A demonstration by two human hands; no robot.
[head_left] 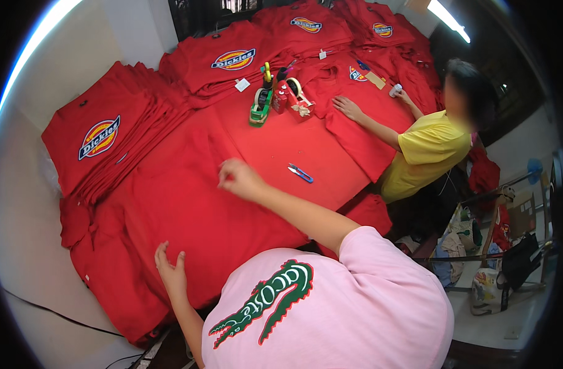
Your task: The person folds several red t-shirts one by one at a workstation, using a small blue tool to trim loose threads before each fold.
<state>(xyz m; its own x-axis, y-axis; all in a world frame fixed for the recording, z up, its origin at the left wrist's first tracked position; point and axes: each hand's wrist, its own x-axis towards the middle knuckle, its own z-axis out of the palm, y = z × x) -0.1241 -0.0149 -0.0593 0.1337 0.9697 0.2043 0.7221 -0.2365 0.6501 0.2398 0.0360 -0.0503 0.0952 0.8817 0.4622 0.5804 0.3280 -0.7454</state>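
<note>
A red sweatshirt (pixel 183 197) is spread out before me on the table. My left hand (pixel 172 270) is at its near left part, fingers and thumb apart, with nothing seen in it. Over the garment's right part my right hand (pixel 241 179) is raised, its fingers curled together in a pinch; anything between them is too small to make out. Right of that hand lies a pair of blue-handled thread snips (pixel 301 173) on the red tabletop (pixel 275 147).
Stacks of red garments with printed chest badges (pixel 130 120) line the far and left sides. A green tape dispenser (pixel 260 109) and a red tape dispenser (pixel 301 104) stand mid-table. At right, a co-worker in a yellow shirt (pixel 432 141) handles a red garment and a small white object (pixel 395 90).
</note>
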